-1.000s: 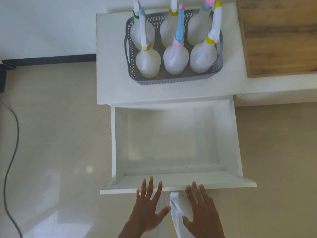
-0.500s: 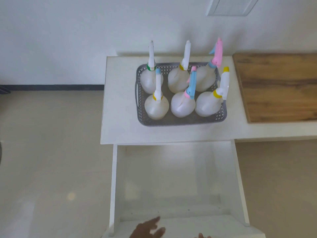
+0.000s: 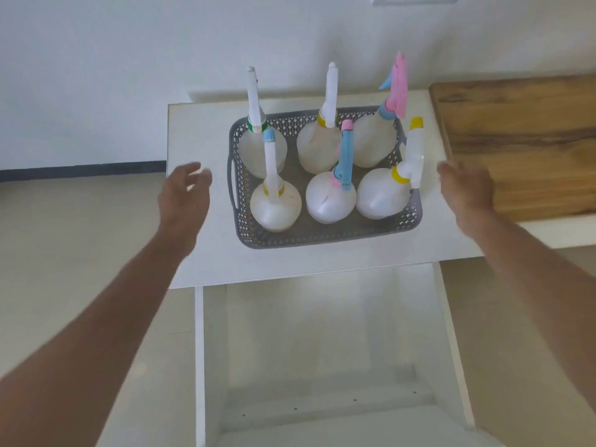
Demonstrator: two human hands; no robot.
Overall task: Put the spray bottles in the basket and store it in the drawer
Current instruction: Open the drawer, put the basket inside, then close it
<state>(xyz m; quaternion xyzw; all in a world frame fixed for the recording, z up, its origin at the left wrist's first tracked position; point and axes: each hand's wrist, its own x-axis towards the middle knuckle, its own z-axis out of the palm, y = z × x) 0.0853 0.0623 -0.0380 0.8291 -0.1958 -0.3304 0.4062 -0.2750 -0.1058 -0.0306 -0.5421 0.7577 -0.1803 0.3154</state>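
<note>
A grey perforated basket (image 3: 325, 237) stands on the white cabinet top (image 3: 200, 253). Several white spray bottles (image 3: 329, 198) with coloured nozzles stand upright inside it in two rows. My left hand (image 3: 185, 191) hovers open just left of the basket's left handle, not touching it. My right hand (image 3: 466, 188) hovers open just right of the basket, also apart from it. Below the cabinet top, the white drawer (image 3: 325, 350) is pulled out and holds nothing.
A wooden board (image 3: 522, 146) covers the counter to the right of the basket. A white wall rises behind the cabinet, with a dark skirting strip (image 3: 80, 171) at the left. Beige tiled floor lies on both sides of the drawer.
Both hands left the drawer front and rose to either side of the basket. The view tilted up, so the basket sits lower in the frame and the drawer front has dropped out of sight.
</note>
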